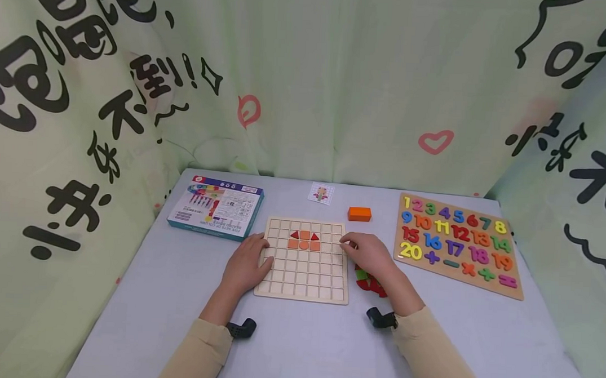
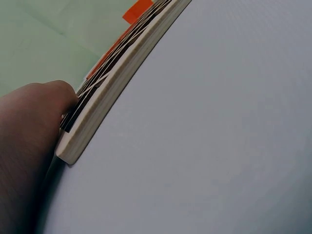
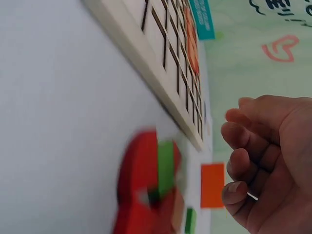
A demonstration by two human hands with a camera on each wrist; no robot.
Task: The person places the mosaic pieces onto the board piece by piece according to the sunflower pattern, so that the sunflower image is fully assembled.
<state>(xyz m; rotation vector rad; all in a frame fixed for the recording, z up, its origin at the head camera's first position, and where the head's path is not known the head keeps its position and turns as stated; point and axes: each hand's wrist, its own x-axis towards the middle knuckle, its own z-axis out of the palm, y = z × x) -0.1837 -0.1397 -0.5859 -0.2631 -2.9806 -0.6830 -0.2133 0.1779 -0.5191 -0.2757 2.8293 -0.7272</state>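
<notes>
Centrally, the wooden grid board (image 1: 304, 260) is lying near the table's (image 1: 296, 346) front edge, bearing orange and red pieces (image 1: 304, 240). The left hand (image 1: 246, 264) is resting flat on its left edge; the right hand (image 1: 368, 253), fingers curled, is touching its right edge, whether pinching anything is unclear.

1. The number board (image 1: 460, 246) on the bench carries coloured numerals 1 to 20 in three rows, then plus, minus, times, plus and equals signs (after the 20);
2. the green curtain (image 1: 338, 72) bears large black Chinese characters, among them 不 and 快, with exclamation marks and pink heart outlines;
3. the blue box (image 1: 216, 208) has print too small to read.
</notes>
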